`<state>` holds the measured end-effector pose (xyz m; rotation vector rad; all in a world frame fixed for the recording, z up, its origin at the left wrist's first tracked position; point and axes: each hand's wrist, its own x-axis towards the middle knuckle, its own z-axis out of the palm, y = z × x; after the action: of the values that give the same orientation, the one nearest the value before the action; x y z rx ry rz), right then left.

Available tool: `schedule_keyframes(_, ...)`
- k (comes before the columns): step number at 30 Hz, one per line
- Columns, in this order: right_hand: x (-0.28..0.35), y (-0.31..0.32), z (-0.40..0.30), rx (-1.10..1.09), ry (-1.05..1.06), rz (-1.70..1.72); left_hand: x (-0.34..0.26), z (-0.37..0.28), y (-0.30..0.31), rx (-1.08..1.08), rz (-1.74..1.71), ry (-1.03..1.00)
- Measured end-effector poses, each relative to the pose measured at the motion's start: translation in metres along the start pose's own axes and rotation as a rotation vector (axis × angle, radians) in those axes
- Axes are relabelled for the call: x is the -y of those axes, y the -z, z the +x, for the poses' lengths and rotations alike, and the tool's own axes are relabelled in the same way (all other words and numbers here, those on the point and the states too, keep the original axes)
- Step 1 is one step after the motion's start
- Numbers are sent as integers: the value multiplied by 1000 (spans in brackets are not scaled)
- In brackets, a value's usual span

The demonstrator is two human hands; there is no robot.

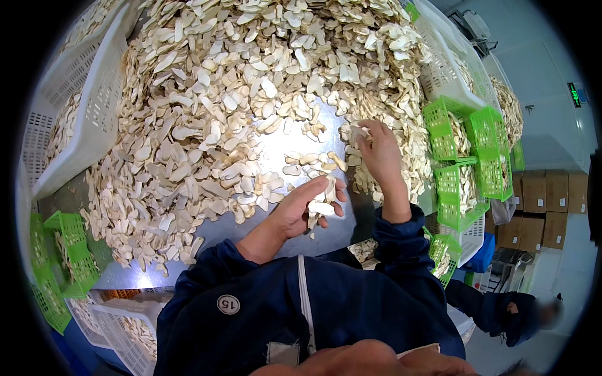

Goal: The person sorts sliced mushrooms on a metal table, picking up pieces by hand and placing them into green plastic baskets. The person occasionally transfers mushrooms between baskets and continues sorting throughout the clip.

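Note:
A broad heap of pale dried slices point(202, 113), which look like mushroom, covers much of the metal table point(282, 141). My left hand point(301, 207) is low over the table's near side, with several slices point(321, 208) held between thumb and fingers. Just beyond it lies a short row of loose slices point(312, 160) on the bare metal. My right hand point(381, 148) reaches to the right part of the heap, its fingertips at a pale slice point(361, 134); whether they grip it is hard to tell.
White perforated crates point(101, 103) of slices stand along the left, with others point(439, 70) at the right. Green baskets point(447, 127) line the table's right side; another green basket point(75, 254) is at lower left. Cardboard boxes point(536, 192) and a person point(503, 312) are farther right.

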<state>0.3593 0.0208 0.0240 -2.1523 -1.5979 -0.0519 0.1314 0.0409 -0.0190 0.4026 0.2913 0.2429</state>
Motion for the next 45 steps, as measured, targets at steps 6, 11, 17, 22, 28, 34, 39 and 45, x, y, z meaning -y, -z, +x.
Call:
schedule_keyframes(6, 41, -47, 39, 35, 187, 216, -1, 4, 9, -4, -45, -13)
schedule_keyframes(11, 65, -70, 56, 134, 256, 97, -3, 2, 8, 10, 34, 4)
schedule_keyframes(17, 34, -39, 23, 225, -17, 199, 0, -1, 3, 27, -31, 40)
schedule_keyframes(22, 52, -40, 32, 53, 174, 211, -2, 0, 3, 51, 10, 18)
schedule_keyframes(28, 92, -79, 54, 143, 430, 157, -5, -1, 9, -11, -50, -27)
schedule_keyframes(34, 52, -52, 28, 249, -42, 481, -1, 2, 8, 30, -24, -18)
schedule_keyframes(39, 21, -28, 11, 318, -583, 1241, 1, 4, 13, 24, -74, -97)
schedule_keyframes(45, 17, -12, -8, 318, -555, 1271, -5, 5, 10, -74, -107, -128)
